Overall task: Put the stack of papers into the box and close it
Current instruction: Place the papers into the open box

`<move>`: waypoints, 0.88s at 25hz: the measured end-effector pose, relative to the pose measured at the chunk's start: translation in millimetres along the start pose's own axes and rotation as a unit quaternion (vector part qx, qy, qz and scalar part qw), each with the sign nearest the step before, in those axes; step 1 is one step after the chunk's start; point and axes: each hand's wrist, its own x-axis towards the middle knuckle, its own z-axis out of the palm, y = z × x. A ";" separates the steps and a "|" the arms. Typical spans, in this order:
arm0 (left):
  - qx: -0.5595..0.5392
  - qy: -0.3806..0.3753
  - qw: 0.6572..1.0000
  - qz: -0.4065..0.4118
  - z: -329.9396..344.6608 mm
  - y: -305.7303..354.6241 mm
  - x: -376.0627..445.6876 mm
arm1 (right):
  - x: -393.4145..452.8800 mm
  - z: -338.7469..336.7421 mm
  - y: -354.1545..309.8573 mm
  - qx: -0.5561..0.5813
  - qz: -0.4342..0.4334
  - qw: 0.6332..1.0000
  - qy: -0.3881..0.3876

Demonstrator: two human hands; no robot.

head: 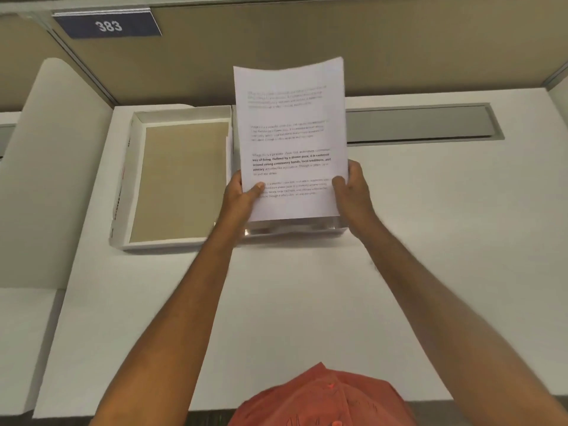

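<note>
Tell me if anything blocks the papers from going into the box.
Nothing visible does. Both the left hand and the right hand hold the papers upright over the desk. The box lies open just to their left, showing only its bare brown bottom.

Matt white paper stack, white card box, smooth matt desk.

White papers with black print; white box, tan inside; navy sign.
</note>
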 end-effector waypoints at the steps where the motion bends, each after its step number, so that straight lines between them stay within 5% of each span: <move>1: 0.007 0.014 0.999 -0.032 -0.9 -1.9 13.7 | 13.5 11.6 1.2 -0.014 0.025 1.000 0.001; 7: 0.067 0.043 0.986 -0.148 -9.7 -20.2 74.4 | 66.1 62.7 18.0 -0.056 0.112 0.992 -0.013; 12: 0.256 0.080 0.958 -0.100 11.6 -4.5 121.3 | 109.0 72.9 18.2 -0.098 0.103 0.989 0.035; 22: 0.458 0.066 0.886 -0.021 17.6 -38.3 122.4 | 84.8 100.6 45.1 -0.251 0.024 0.967 0.045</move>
